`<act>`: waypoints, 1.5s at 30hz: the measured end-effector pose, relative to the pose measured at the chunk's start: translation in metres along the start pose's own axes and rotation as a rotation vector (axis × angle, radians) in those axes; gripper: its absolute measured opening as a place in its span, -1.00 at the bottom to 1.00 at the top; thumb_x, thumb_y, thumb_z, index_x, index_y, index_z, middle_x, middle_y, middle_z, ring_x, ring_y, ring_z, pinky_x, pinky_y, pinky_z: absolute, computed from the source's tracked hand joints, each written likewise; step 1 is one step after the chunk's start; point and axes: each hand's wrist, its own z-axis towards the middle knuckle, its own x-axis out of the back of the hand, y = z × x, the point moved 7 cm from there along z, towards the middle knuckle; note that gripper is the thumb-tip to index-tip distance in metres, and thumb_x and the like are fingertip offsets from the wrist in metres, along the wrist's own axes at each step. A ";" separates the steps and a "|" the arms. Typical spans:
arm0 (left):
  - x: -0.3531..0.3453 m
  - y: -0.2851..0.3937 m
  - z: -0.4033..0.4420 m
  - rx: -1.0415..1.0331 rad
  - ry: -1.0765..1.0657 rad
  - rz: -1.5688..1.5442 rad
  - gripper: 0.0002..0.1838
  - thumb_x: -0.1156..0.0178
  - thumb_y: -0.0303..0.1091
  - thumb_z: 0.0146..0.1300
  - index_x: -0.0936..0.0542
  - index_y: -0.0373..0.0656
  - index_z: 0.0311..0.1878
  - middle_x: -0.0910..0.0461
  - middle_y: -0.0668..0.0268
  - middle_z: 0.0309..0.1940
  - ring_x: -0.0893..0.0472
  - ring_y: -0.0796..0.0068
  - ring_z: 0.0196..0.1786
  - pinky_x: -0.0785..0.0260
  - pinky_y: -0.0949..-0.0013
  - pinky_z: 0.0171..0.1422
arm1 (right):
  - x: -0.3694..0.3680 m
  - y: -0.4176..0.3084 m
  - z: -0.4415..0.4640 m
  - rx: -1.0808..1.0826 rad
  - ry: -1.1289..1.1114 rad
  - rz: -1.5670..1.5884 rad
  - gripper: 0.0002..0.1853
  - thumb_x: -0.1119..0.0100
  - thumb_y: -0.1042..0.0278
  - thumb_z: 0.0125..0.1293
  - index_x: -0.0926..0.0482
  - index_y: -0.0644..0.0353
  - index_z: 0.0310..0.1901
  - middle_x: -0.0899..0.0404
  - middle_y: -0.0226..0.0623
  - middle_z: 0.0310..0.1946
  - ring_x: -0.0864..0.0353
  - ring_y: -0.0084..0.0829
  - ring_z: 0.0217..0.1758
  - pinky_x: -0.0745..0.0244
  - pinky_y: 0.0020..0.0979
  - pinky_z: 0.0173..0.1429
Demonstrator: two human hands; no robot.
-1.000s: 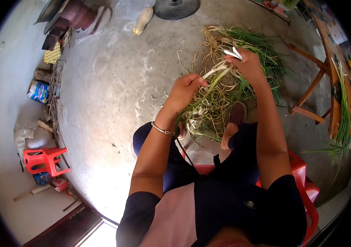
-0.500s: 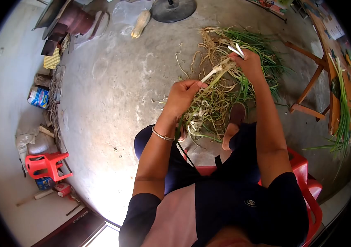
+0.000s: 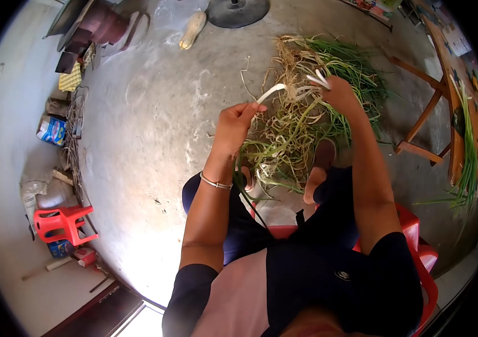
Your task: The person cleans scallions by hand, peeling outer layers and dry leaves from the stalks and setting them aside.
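My left hand (image 3: 234,126) pinches a scallion (image 3: 272,93), its white end pointing up and right toward the pile. Long dark green leaves hang below that hand, beside the bracelet. My right hand (image 3: 341,94) is closed around slim white pieces (image 3: 319,80) that stick out past the fingers; their kind is unclear. Between the hands a pale strip is blurred by motion. Below both hands lies a heap of scallions (image 3: 357,62), with brown roots to the left and green leaves to the right. Dry peelings (image 3: 284,140) are strewn nearer my feet.
A wooden table (image 3: 446,84) with scallions (image 3: 467,151) on its edge stands at right. A squash (image 3: 193,30) and a round black base (image 3: 238,12) are at the far side. A red plastic chair (image 3: 65,223) stands by the left wall. I sit on a red seat.
My left hand has moved left and slightly down with the scallion. My right hand has shifted a little right and down, widening the gap between the hands; more of the scallion's white end shows.
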 end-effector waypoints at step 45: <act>-0.071 0.007 0.007 -0.226 -0.418 -0.055 -0.81 0.07 -0.35 0.34 -0.47 -0.22 -0.14 -0.42 0.46 -0.42 -0.38 0.63 -0.30 -0.25 0.53 -0.13 | -0.006 -0.110 -0.044 0.120 -0.236 0.891 -0.70 -0.09 0.21 0.26 -0.56 0.23 -0.10 -0.42 -0.56 -0.52 -0.29 -0.75 -0.54 -0.19 -0.66 -0.46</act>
